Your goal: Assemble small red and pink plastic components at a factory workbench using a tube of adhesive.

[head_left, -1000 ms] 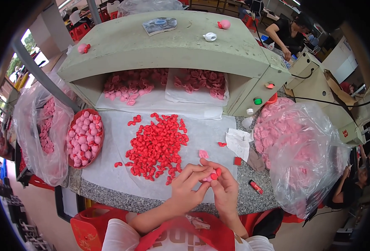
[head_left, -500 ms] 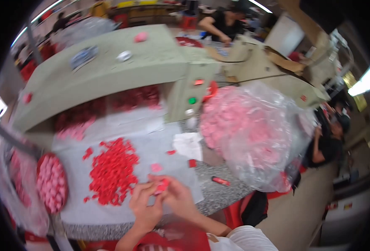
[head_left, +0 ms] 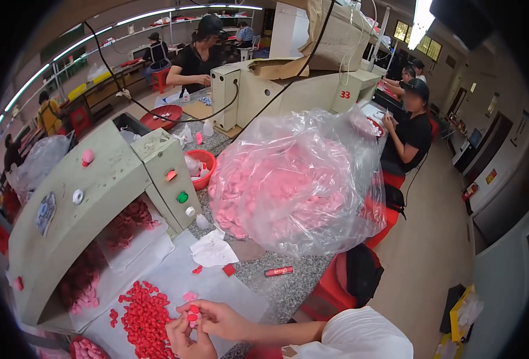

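My left hand [head_left: 182, 342] and my right hand [head_left: 227, 322] meet at the lower middle, fingertips closed around a small red-and-pink piece [head_left: 193, 313]. Both hands touch it; its exact kind is too small to make out. Just left of them a heap of small glossy red pieces [head_left: 142, 308] lies on white sheeting [head_left: 243, 304]. A single pink piece [head_left: 189, 296] rests on the sheeting beyond my fingers. Farther right on the speckled stone tabletop [head_left: 294, 254] are a flat red square [head_left: 229, 270] and a red stick-shaped thing [head_left: 278, 271].
A grey-green machine [head_left: 67, 191] with an arched opening stands at left, pink pieces inside. A big clear bag [head_left: 300, 185] of pink pieces fills the middle, beside a red bowl [head_left: 201, 167]. Co-workers sit beyond; red stools [head_left: 327, 293] stand at the table's right edge.
The view has swung right and up, so the machine and red heap sit farther left and lower. My hands still hold the small piece together.
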`<state>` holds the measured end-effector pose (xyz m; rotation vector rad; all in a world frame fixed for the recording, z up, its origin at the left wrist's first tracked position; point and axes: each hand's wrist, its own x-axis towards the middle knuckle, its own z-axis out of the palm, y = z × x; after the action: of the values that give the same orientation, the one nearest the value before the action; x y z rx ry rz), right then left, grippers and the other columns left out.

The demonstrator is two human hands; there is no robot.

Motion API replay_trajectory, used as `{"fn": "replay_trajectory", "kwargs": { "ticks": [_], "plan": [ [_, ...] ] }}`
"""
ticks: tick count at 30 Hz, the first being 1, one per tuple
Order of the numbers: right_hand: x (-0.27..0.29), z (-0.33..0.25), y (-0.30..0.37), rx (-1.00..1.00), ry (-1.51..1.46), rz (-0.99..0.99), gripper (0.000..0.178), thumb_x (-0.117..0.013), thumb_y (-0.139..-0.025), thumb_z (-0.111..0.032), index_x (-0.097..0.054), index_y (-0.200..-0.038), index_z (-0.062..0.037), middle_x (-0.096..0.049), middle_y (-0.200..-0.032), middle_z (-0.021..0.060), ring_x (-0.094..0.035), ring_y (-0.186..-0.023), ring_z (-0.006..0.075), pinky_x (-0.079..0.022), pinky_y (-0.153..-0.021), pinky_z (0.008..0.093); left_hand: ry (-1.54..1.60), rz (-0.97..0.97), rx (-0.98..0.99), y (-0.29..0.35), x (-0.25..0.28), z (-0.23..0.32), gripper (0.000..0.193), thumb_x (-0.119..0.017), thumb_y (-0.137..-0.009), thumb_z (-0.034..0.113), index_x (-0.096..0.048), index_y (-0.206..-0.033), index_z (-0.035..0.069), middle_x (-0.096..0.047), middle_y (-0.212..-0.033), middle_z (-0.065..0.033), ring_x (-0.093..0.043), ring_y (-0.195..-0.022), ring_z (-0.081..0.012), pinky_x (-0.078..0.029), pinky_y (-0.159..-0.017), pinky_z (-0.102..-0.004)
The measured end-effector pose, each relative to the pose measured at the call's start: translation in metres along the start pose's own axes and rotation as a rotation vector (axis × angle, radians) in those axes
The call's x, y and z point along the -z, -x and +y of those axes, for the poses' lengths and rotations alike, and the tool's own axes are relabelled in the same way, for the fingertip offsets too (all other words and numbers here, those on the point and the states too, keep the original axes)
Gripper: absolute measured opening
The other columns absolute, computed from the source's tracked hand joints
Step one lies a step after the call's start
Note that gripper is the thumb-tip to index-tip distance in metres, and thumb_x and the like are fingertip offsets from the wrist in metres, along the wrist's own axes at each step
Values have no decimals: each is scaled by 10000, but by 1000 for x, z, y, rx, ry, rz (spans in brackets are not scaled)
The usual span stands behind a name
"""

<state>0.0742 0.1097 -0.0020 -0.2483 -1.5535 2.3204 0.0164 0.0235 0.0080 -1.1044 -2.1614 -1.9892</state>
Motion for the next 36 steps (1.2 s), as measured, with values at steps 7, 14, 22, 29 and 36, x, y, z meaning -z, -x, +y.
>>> {"fn": "replay_trajectory", "kwargs": {
  "ticks": [7,14,22,29,36],
  "plan": [
    [-9,-7,-7,79,-80,102,405,-416,-809,38,-419,-1211,-10,-511,-1046,38,-496,-890,76,-420,-757,215,-10,19,-50,-10,4,2,399,-591,-621,-143,-563,-1006,-45,-530,-936,-155,-559,-856,-247,-493,-680,-284],
    [0,-29,-9,-51,-38,74,369,-488,-826,-127,-444,-1152,43,-497,-1194,177,-509,-1069,207,-430,-877,312,-27,-99,16,-16,15,12,419,-570,-650,-114,-582,-1058,-20,-537,-954,-121,-555,-851,-192,-469,-727,-258],
    [-6,-34,-9,-101,-42,24,411,-522,-813,-161,-442,-1157,48,-499,-1184,196,-530,-1047,229,-455,-856,331,361,-173,246,-20,34,13,288,-528,-748,-140,-609,-1004,-36,-531,-981,-102,-542,-926,-158,-489,-776,-250],
    [13,-38,-10,-216,125,-66,496,-516,-841,-213,-388,-1245,45,-497,-1189,172,-522,-1040,197,-428,-876,310,623,-213,519,-24,36,0,253,-561,-755,-105,-610,-989,-23,-575,-939,-90,-559,-904,-144,-469,-773,-262],
    [-3,-42,-14,-84,322,-137,480,-358,-917,-203,-280,-1325,35,-410,-1288,191,-389,-1193,235,-239,-1014,322,932,-214,756,-21,40,-6,290,-574,-788,-37,-543,-1076,-15,-608,-977,-95,-577,-898,-130,-458,-800,-245]
  ]
}}
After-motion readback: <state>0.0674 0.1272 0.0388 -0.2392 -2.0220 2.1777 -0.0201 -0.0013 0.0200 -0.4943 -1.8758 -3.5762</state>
